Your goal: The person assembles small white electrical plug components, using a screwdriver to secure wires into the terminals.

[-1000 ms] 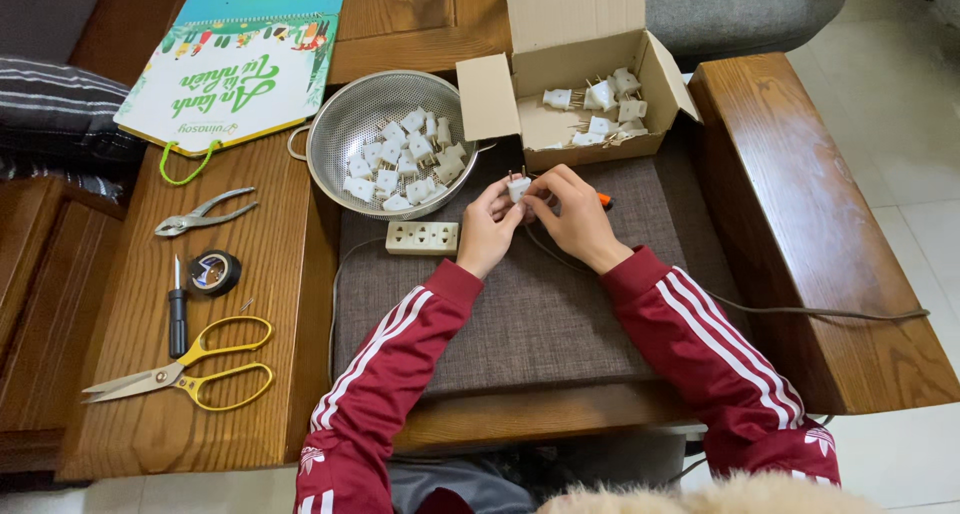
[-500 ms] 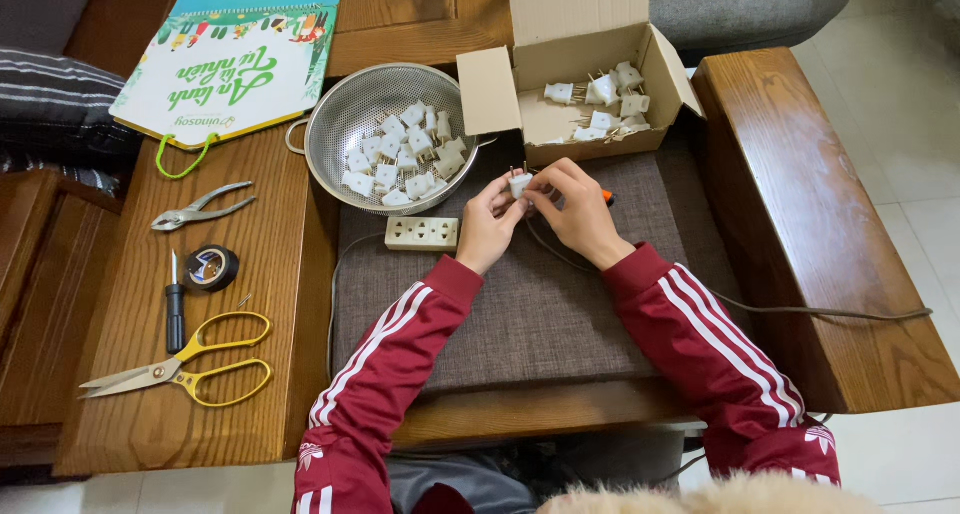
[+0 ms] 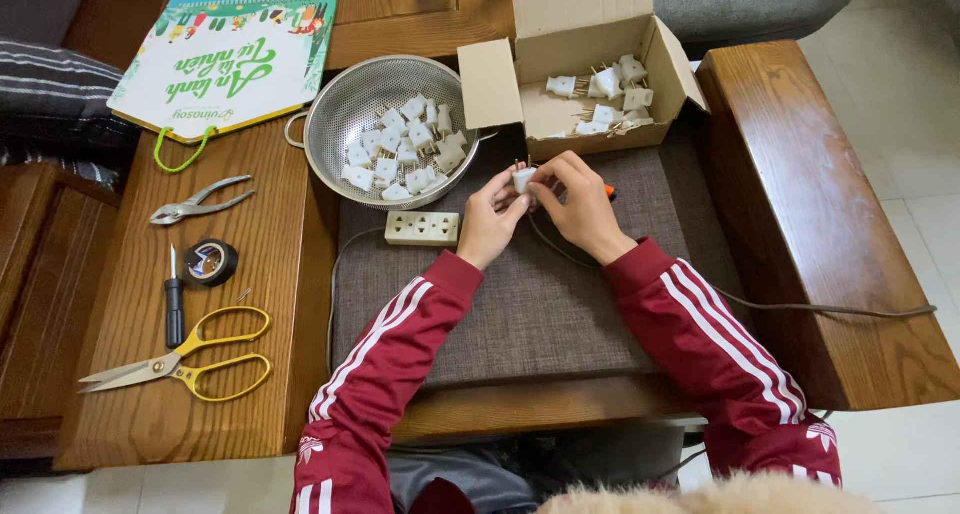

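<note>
Mid-frame, the left hand [image 3: 490,217] and right hand [image 3: 578,202] both pinch a white plug [image 3: 523,179], with the colander [image 3: 345,109] up-left and the box [image 3: 560,49] above.

one colander [image 3: 345,114], one cardboard box [image 3: 500,84], one scissors [image 3: 180,359], one pliers [image 3: 195,202]

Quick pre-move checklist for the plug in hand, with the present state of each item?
1. Plug held by both hands: ok. Left hand and right hand pinch the white plug above the grey cushion.
2. Prongs clear of fingers: ok, they point up and away.
3. Orange-handled tool under the right hand: cannot tell what it is, mostly hidden.
4. Power strip within reach: ok, beside the left hand.
5. Colander and cardboard box both hold plugs: ok.
6. Cord trails over the wooden armrest: not ok, snag risk.
</note>
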